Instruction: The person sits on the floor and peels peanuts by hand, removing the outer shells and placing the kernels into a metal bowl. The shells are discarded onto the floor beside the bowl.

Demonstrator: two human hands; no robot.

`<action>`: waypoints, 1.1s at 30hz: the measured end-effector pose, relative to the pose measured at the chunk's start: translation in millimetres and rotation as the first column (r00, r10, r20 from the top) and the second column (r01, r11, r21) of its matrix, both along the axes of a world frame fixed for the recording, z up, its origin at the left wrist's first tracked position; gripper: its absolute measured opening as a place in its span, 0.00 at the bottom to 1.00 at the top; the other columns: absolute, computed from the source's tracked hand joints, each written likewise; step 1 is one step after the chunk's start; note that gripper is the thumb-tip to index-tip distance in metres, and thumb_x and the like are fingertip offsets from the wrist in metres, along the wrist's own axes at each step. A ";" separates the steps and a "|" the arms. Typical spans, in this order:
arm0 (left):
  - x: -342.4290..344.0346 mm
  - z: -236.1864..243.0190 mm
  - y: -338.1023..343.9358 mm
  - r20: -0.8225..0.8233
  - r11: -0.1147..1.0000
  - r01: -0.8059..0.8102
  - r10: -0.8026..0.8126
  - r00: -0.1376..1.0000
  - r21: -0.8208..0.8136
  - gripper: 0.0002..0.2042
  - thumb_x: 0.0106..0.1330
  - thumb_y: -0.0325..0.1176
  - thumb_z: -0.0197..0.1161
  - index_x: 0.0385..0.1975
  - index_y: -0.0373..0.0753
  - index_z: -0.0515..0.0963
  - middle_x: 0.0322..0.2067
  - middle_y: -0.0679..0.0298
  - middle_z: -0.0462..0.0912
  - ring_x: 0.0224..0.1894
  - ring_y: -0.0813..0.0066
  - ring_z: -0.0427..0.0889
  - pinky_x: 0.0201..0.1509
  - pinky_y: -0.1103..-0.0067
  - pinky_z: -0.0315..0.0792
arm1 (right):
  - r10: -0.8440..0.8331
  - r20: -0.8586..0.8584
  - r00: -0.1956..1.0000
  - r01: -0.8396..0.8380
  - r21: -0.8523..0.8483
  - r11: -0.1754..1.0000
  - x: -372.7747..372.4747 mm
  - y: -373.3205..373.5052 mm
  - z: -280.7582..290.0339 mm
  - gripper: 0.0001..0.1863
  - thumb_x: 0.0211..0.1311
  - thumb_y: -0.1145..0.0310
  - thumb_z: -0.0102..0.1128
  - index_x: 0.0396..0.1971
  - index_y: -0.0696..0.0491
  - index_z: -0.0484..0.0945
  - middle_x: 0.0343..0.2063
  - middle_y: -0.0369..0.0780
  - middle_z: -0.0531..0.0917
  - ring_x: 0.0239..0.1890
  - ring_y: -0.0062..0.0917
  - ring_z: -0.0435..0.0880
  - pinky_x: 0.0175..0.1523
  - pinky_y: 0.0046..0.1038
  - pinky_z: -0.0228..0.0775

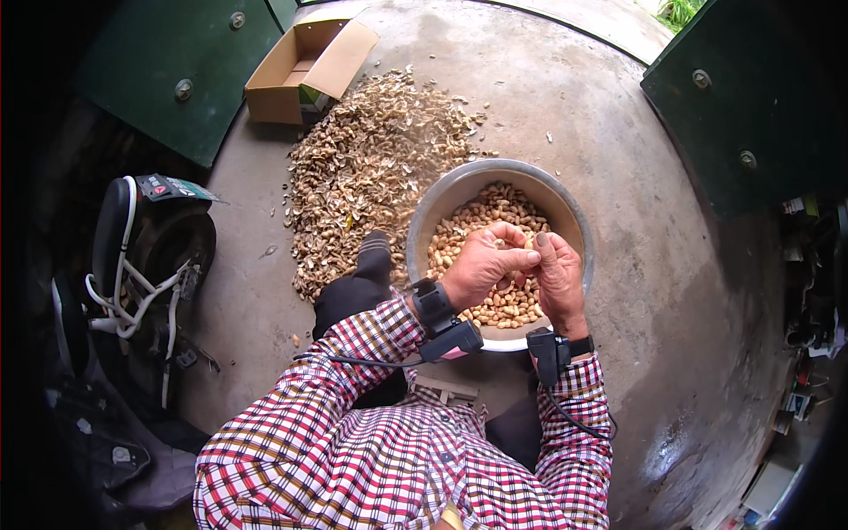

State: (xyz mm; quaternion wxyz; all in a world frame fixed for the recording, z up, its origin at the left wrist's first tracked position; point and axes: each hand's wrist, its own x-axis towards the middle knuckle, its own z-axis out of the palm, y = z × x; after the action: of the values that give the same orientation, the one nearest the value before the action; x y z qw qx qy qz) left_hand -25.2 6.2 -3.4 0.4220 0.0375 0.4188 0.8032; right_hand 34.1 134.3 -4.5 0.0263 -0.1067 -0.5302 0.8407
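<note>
My left hand (491,263) and my right hand (559,269) meet above a wide metal basin (573,210) of unshelled peanuts (499,208). Thumbs and fingertips of both hands are pinched close together around a small pale peanut, mostly hidden by the fingers. The left fingers curl inward, so their palm side cannot be seen. Left of the basin, a broad heap of empty peanut shells (367,159) lies on the concrete floor, reaching the basin's side.
An open cardboard box (274,103) stands behind the heap. A small white-framed bike (141,291) is at the left. Green metal doors (742,106) flank the opening ahead. Cluttered shelves (808,327) line the right side. My dark shoe (374,252) rests beside the shells.
</note>
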 end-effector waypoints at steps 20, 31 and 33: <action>1.2 -0.7 2.3 0.086 1.000 0.021 -0.023 0.996 0.022 0.09 0.55 0.32 0.60 0.29 0.39 0.67 0.19 0.63 0.76 0.17 0.81 0.76 0.12 0.91 0.60 | -0.032 0.032 0.999 0.030 0.065 0.997 -2.8 -1.3 -10.5 0.17 0.59 0.56 0.50 0.25 0.56 0.70 0.20 0.32 0.73 0.21 0.11 0.67 0.25 0.14 0.58; 7.7 -3.9 10.7 0.067 0.998 -0.063 0.061 0.996 0.020 0.07 0.55 0.30 0.59 0.28 0.38 0.67 0.17 0.66 0.74 0.16 0.83 0.74 0.14 0.90 0.63 | -0.165 0.026 0.986 0.148 0.322 0.935 -2.9 -8.7 0.5 0.13 0.63 0.64 0.43 0.19 0.52 0.66 0.14 0.28 0.67 0.15 0.07 0.62 0.18 0.12 0.52; 8.0 -1.4 12.9 0.097 0.996 -0.070 0.064 0.993 0.061 0.07 0.56 0.29 0.58 0.27 0.38 0.67 0.16 0.66 0.73 0.15 0.83 0.73 0.13 0.89 0.63 | -0.153 -0.007 0.988 0.147 0.338 0.930 -1.6 -8.3 4.4 0.13 0.63 0.65 0.43 0.19 0.52 0.65 0.15 0.27 0.66 0.17 0.06 0.61 0.19 0.11 0.51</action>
State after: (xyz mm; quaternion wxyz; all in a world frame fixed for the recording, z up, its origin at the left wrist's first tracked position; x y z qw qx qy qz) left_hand -17.2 19.0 -4.8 0.4127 -0.0013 0.3730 0.8310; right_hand 32.5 126.1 -0.1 0.1031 -0.1489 -0.6567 0.7321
